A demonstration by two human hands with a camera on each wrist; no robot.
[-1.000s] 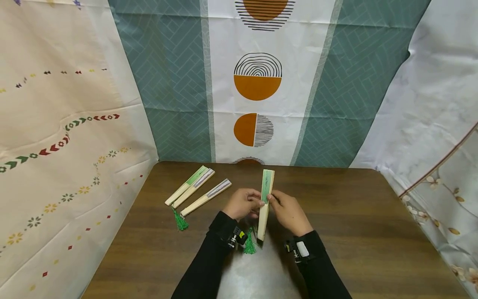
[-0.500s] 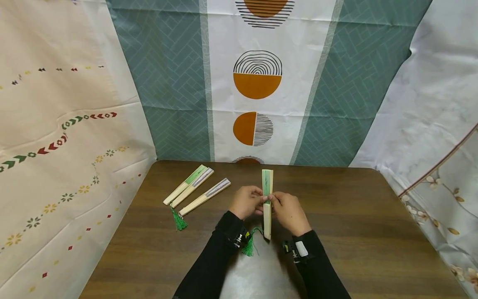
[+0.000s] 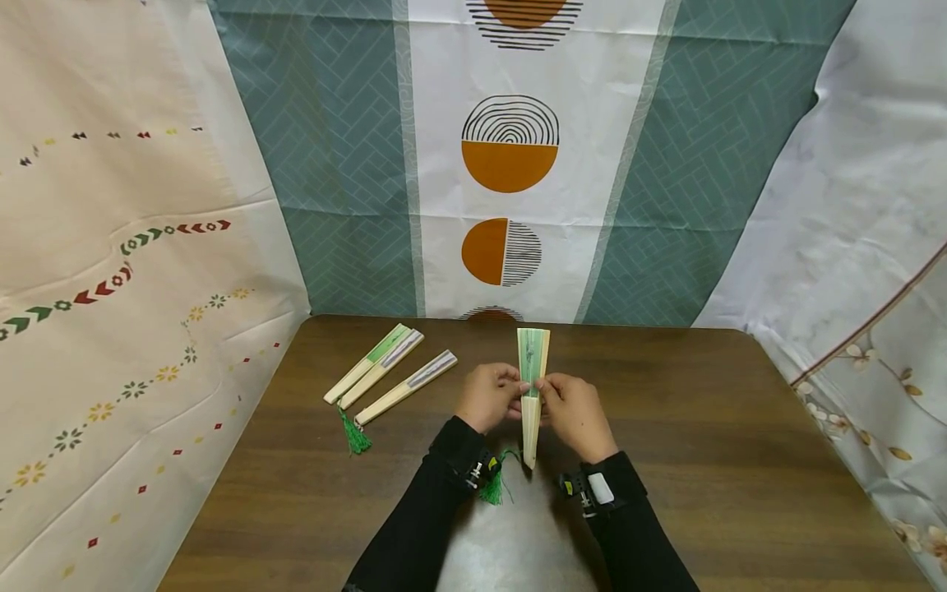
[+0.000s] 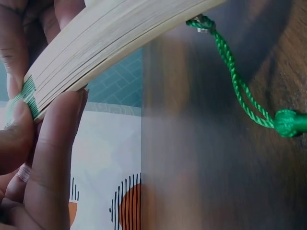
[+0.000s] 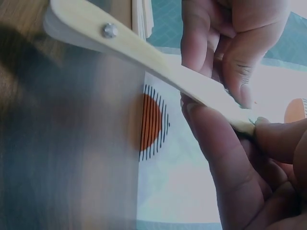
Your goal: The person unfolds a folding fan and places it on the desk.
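Note:
Both hands hold one folding fan (image 3: 530, 419) upright over the table, its green leaf at the top slightly spread. My left hand (image 3: 490, 396) pinches the fan's left side at the leaf's lower end. On the opposite side my right hand (image 3: 580, 415) pinches it between thumb and fingers. In the left wrist view the stacked pale ribs (image 4: 105, 43) show edge-on, and a green tassel cord (image 4: 235, 72) hangs from the pivot end. A round metal rivet (image 5: 109, 30) joins the ribs in the right wrist view. Some fingers are hidden behind the fan.
On the left of the brown wooden table (image 3: 703, 460) lie a closed fan with a green leaf (image 3: 366, 364), a grey-leafed fan (image 3: 381, 370) beside it, and another grey-leafed fan (image 3: 405, 388) apart. A green tassel (image 3: 357, 436) lies near them. Patterned cloths (image 3: 340, 164) hang behind.
The held fan has turned from a slight tilt to upright, and its top has spread a little wider. Both hands have shifted slightly. The fans on the table have stayed put.

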